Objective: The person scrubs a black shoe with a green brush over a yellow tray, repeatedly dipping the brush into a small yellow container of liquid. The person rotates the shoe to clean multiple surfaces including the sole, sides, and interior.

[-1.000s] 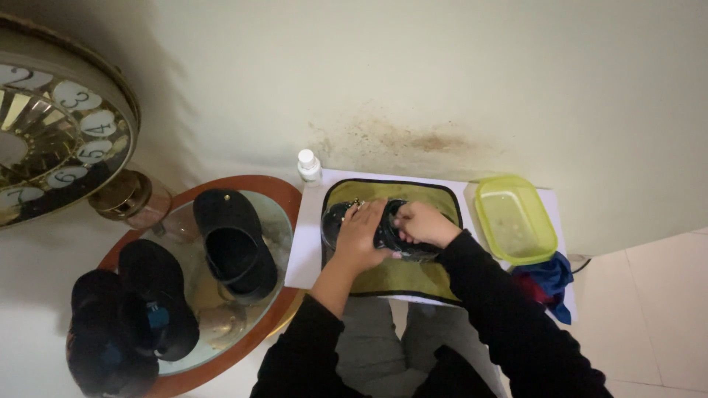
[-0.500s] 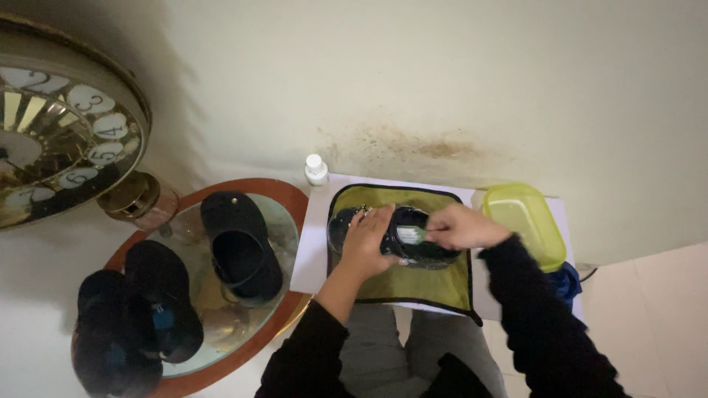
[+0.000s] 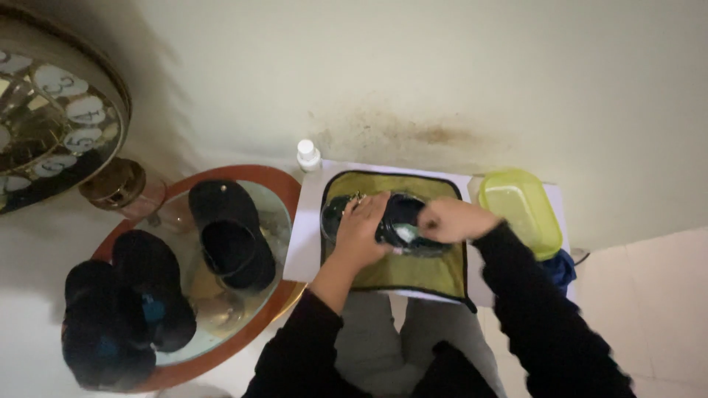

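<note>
Our left hand [image 3: 365, 230] lies flat across a dark shoe [image 3: 391, 225], fingers [image 3: 361, 210] spread and curled over its near edge, pinning it down. Our right hand [image 3: 451, 220] is closed in a loose fist at the shoe's other end, and something pale shows just under its knuckles; we cannot tell what it grips. Both wrists come up from below in black sleeves, elbows bent, forearms angled inward.

Under the shoe and the fingers lies a yellow-green cloth [image 3: 413, 271] with a dark bound edge, soft and slightly creased, spread on a white sheet [image 3: 304, 243]. Just beyond the left fingertips stands a small white bottle [image 3: 307, 155]. Right of the right fist sits a translucent green plastic box [image 3: 520, 210], rounded at the corners, with a blue rag [image 3: 560, 269] beside it.

Well left of the left hand a round glass tabletop with a reddish rim [image 3: 284, 188] carries several more dark shoes [image 3: 232, 232], matte and smooth. Farther left a large ornate clock face [image 3: 55, 118] leans by a pale wall [image 3: 442, 66], stained brownish above the cloth. The floor is pale tile.
</note>
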